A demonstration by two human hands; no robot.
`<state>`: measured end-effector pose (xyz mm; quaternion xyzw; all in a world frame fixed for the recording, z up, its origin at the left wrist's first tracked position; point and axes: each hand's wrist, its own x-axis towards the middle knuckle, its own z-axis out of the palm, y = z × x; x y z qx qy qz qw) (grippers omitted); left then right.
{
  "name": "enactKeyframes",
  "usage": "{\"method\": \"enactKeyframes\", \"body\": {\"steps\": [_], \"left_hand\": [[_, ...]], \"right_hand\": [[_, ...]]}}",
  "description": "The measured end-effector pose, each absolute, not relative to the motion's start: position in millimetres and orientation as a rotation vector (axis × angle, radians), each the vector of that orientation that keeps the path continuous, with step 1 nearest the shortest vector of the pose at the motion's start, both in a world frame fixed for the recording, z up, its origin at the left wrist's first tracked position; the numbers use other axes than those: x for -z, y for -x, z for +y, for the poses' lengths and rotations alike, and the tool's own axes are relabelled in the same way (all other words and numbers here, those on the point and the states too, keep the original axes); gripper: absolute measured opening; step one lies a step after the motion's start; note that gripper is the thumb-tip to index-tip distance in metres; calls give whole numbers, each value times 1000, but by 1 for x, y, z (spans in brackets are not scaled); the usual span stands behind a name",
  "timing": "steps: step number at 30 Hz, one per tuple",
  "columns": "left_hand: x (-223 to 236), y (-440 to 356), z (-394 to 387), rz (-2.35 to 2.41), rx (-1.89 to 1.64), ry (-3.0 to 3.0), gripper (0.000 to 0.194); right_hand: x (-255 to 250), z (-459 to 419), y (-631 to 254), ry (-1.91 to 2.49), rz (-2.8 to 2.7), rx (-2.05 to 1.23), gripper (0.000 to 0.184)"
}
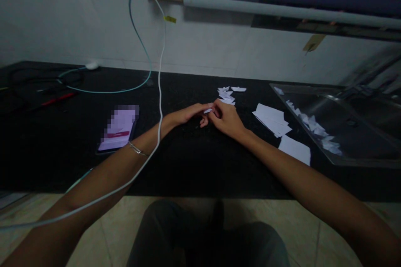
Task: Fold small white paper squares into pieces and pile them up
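Over the middle of the black counter my two hands meet around a small piece of folded white paper (208, 111). The fingers of my left hand (196, 112) are closed on its left side. My right hand (226, 117) pinches it from the right, and its fingers cover most of the paper. Just behind my hands stand several small folded paper boats (226, 95), with one more boat (238, 89) a little to their right. To the right of my right hand lies a loose pile of white paper sheets (272, 117), with another sheet (295, 150) nearer to me.
A steel sink (354, 160) is at right, with several paper boats (313, 125) lined along its left rim. A phone (118, 129) lies on the left. A white cable (161, 91) hangs across my left forearm. A red pen-like object (58, 99) lies far left.
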<state>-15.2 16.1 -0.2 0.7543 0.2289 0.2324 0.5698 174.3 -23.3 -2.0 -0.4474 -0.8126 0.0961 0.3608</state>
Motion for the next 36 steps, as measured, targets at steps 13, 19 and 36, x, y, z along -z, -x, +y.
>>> {"method": "enactKeyframes", "body": {"steps": [13, 19, 36], "left_hand": [[1, 12, 21, 672, -623, -1813, 72], [6, 8, 14, 819, -820, -1909, 27], [-24, -1, -18, 1497, -441, -2793, 48]], "right_hand": [[7, -14, -176, 1207, -1840, -439, 25], [16, -2, -181, 1241, -1645, -660, 30], [9, -15, -174, 1214, -1730, -753, 38]]}}
